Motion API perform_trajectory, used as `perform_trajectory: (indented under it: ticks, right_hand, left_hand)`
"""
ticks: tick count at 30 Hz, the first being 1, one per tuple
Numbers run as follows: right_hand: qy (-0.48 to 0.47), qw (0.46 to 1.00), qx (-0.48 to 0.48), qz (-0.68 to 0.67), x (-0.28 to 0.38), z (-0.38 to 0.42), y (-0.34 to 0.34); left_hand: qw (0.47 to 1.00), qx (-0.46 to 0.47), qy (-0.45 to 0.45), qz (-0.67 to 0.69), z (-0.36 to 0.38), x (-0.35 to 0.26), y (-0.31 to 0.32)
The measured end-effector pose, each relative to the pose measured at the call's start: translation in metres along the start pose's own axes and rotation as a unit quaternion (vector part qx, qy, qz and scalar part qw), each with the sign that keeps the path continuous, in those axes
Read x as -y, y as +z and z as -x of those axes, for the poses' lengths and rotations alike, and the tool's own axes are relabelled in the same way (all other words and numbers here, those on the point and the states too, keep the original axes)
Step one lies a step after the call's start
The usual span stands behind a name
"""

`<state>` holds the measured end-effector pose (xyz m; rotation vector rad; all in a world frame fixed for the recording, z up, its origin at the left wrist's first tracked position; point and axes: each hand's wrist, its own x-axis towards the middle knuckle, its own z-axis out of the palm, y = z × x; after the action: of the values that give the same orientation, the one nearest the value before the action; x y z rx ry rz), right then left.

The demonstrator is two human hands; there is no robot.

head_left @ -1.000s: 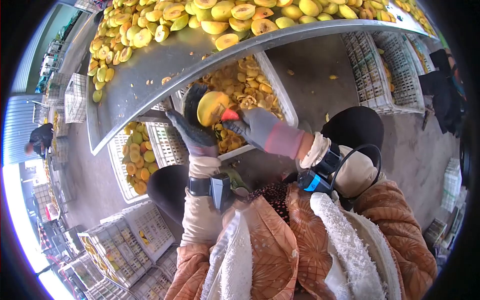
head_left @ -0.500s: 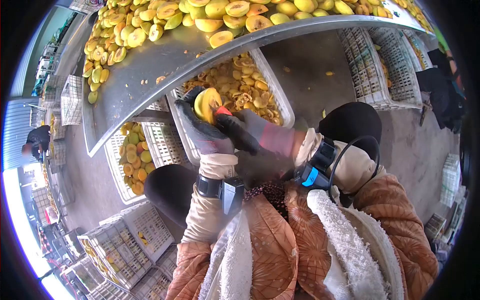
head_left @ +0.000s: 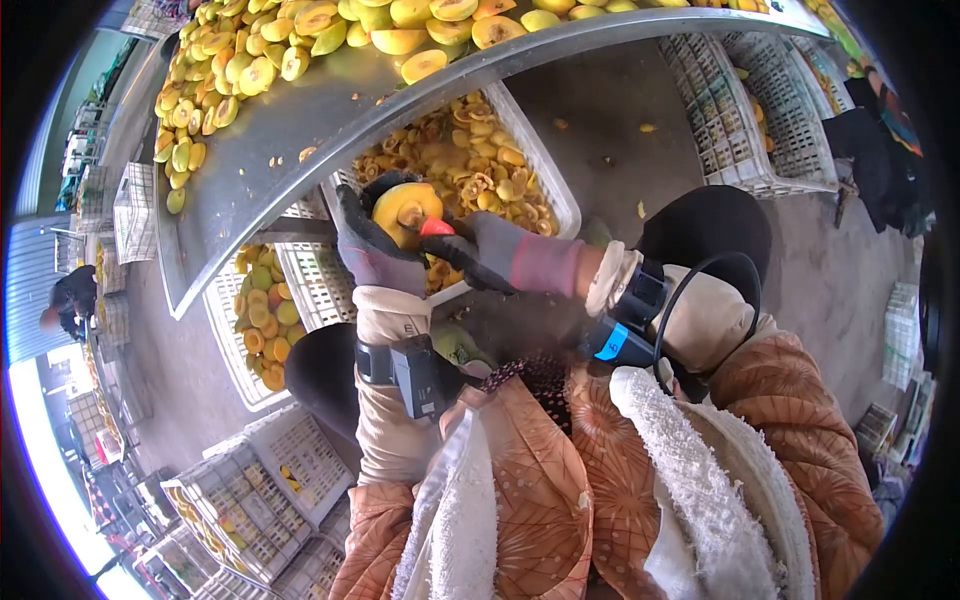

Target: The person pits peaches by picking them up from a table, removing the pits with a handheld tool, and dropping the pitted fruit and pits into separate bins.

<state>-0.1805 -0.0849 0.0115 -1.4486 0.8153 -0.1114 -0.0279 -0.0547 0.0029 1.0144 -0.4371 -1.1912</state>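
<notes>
A halved yellow fruit (head_left: 402,212), its cut face and brown centre turned up, rests in my left hand (head_left: 372,245), whose dark-gloved fingers wrap round it. My right hand (head_left: 490,255), in a grey and pink glove with dark fingertips, is closed on a small red-handled tool (head_left: 436,228). The tool's tip is at the fruit's centre, too small to make out well. Below the hands is a white crate (head_left: 535,150) holding fruit scraps (head_left: 480,145).
A metal table (head_left: 290,130) bears many fruit halves (head_left: 257,75). A crate of fruit (head_left: 232,340) stands low on the left, stacked crates (head_left: 255,490) at lower left, more crates (head_left: 745,120) at upper right. A person (head_left: 75,300) is at far left, another (head_left: 880,150) at right.
My hands have moved slightly apart. The fruit has turned so that its cut face shows more, and the red-handled tool has shifted a little left with my right hand.
</notes>
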Motion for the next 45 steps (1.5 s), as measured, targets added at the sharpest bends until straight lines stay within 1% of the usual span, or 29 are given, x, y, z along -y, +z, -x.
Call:
perform_trajectory:
  ticks: [3, 5, 6, 8, 10, 12, 13, 14, 15, 19, 21, 22, 25, 27, 28, 30, 31, 32, 33, 34, 36, 37, 38, 39, 40, 42, 43, 44, 45]
  right_hand:
    - [0.058, 0.993, 0.003, -0.106, -0.001, -0.004, 0.007]
    - [0.024, 0.989, 0.009, -0.147, 0.0, 0.0, 0.006]
    - [-0.009, 0.981, 0.019, -0.192, 0.0, 0.002, 0.007]
    - [0.001, 0.978, 0.017, -0.21, -0.001, 0.001, 0.007]
    - [0.011, 0.973, 0.015, -0.228, -0.007, -0.002, 0.01]
    - [-0.197, 0.956, -0.024, -0.217, -0.013, -0.003, 0.014]
    - [-0.197, 0.956, -0.025, -0.218, -0.015, -0.001, 0.011]
    - [-0.081, 0.957, 0.029, -0.277, -0.006, 0.005, 0.006]
    - [0.035, 0.939, 0.083, -0.332, -0.002, 0.009, 0.004]
    - [0.089, 0.9, 0.118, -0.409, -0.003, 0.009, 0.008]
    - [-0.001, 0.956, 0.027, -0.292, 0.004, 0.009, 0.013]
    - [-0.003, 0.956, 0.024, -0.292, 0.003, 0.008, 0.01]
    - [0.052, 0.911, 0.14, -0.385, -0.008, 0.003, 0.007]
    - [0.088, 0.867, 0.218, -0.44, -0.009, 0.001, 0.006]
    - [0.09, 0.866, 0.217, -0.44, -0.008, 0.002, 0.006]
    - [0.103, 0.864, 0.191, -0.454, 0.005, 0.012, 0.008]
    - [0.104, 0.864, 0.194, -0.453, 0.002, 0.007, 0.015]
    - [0.011, 0.937, 0.095, -0.335, 0.002, -0.002, 0.023]
    - [-0.081, 0.975, -0.009, -0.207, 0.002, -0.006, 0.027]
    - [-0.081, 0.974, -0.012, -0.21, -0.002, -0.006, 0.027]
    - [0.042, 0.931, 0.078, -0.354, 0.007, 0.003, 0.023]
    - [0.043, 0.93, 0.077, -0.357, 0.004, 0.004, 0.021]
    - [0.111, 0.866, 0.19, -0.449, 0.001, 0.003, 0.016]
    - [0.174, 0.776, 0.298, -0.527, 0.0, 0.002, 0.013]
    - [0.174, 0.777, 0.299, -0.527, -0.001, 0.0, 0.012]
    - [0.151, 0.716, 0.394, -0.556, 0.002, -0.003, 0.011]
    - [0.15, 0.717, 0.394, -0.556, 0.002, 0.001, 0.01]
    - [0.107, 0.819, 0.306, -0.473, 0.008, 0.011, 0.009]
    - [0.061, 0.9, 0.212, -0.377, 0.012, 0.016, 0.009]
  left_hand:
    - [0.999, -0.001, -0.018, 0.048, 0.018, -0.01, 0.028]
    - [0.977, -0.2, 0.077, 0.019, 0.02, -0.006, 0.051]
    - [0.977, -0.199, 0.075, 0.019, 0.019, -0.003, 0.047]
    - [0.981, -0.113, 0.151, -0.045, 0.015, 0.004, 0.033]
    - [0.983, -0.106, 0.141, -0.04, 0.015, 0.007, 0.035]
    - [0.986, -0.1, 0.131, -0.036, 0.018, 0.011, 0.034]
    - [0.974, -0.092, 0.172, -0.118, 0.019, 0.015, 0.031]
    - [0.953, -0.084, 0.21, -0.2, 0.021, 0.017, 0.032]
    - [0.954, -0.083, 0.208, -0.2, 0.023, 0.017, 0.034]
    - [0.972, -0.101, 0.186, -0.098, 0.016, 0.012, 0.025]
    - [0.975, -0.098, 0.174, -0.099, 0.017, 0.01, 0.026]
    - [0.975, -0.094, 0.175, -0.099, 0.014, 0.01, 0.027]
    - [0.947, -0.129, 0.229, -0.183, 0.008, 0.015, 0.02]
    - [0.89, -0.052, 0.345, -0.293, 0.003, 0.013, 0.012]
    - [0.891, -0.053, 0.343, -0.293, 0.003, 0.011, 0.007]
    - [0.928, -0.05, 0.254, -0.268, 0.008, -0.001, 0.007]
    - [0.964, -0.085, 0.191, -0.166, 0.007, -0.004, 0.009]
    - [0.963, -0.086, 0.192, -0.166, 0.009, -0.003, 0.01]
    - [0.959, -0.09, 0.201, -0.18, 0.011, -0.001, 0.012]
    - [0.954, -0.091, 0.209, -0.194, 0.012, 0.002, 0.013]
    - [0.936, -0.042, 0.25, -0.243, 0.01, 0.002, 0.01]
    - [0.911, 0.001, 0.295, -0.288, 0.008, 0.0, 0.006]
    - [0.879, 0.043, 0.339, -0.331, 0.008, -0.001, 0.003]
    - [0.892, 0.046, 0.322, -0.314, 0.007, -0.001, 0.001]
    - [0.892, 0.046, 0.323, -0.314, 0.006, 0.001, -0.002]
    - [0.927, -0.06, 0.285, -0.234, 0.002, 0.004, -0.002]
    - [0.968, 0.003, 0.204, -0.147, 0.005, -0.001, -0.006]
    - [0.967, 0.004, 0.206, -0.147, 0.007, -0.001, -0.006]
    - [0.989, -0.003, 0.14, -0.042, 0.007, 0.0, -0.005]
